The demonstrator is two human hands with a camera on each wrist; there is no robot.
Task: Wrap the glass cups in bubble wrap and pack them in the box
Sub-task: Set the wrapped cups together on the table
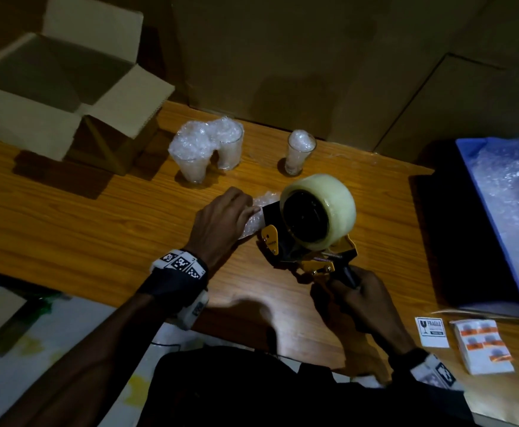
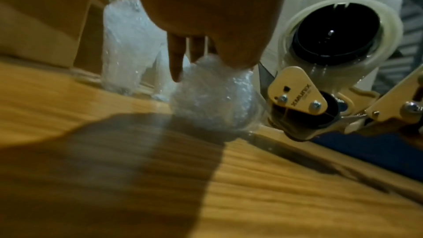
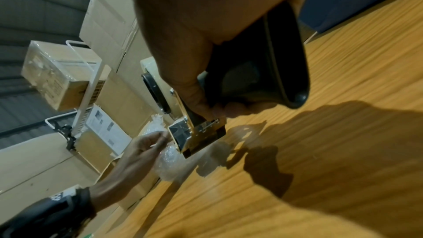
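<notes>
The left hand [image 1: 221, 223] pressed down on a bubble-wrapped cup [image 1: 253, 218] lying on its side on the wooden surface [image 1: 98, 229], its fingers curled over the bundle and holding it there. The right hand [image 1: 364, 298] had its grip closed round the black handle of a yellow tape dispenser [image 1: 310, 232], whose front end met the wrapped cup on the side away from the left hand. One roll of clear tape [image 1: 321, 211] sat on the dispenser.

Judged from this, the work was in the taping stage of one cup, and fairly early overall. Behind the wrapped cup stood three more glass cups, each stuffed with bubble wrap but with bare outsides: two close together [image 1: 209, 149] beyond the left hand, and a single one [image 1: 298, 152] just beyond the tape roll. That made four cups counted, one wrapped and three left to wrap.

One open cardboard box [image 1: 51, 87] stood well beyond the wrapped cup on the left-hand side, flaps spread; what showed of its inside looked empty, so packing seemed not to have begun. On the opposite side of the wrapped cup, one blue tray [image 1: 473, 167] held loose bubble wrap [image 1: 510, 208]. Nearer the person on that side lay one fragile label [image 1: 432, 331] and, beside it, one stack of orange stickers [image 1: 483, 345].
</notes>
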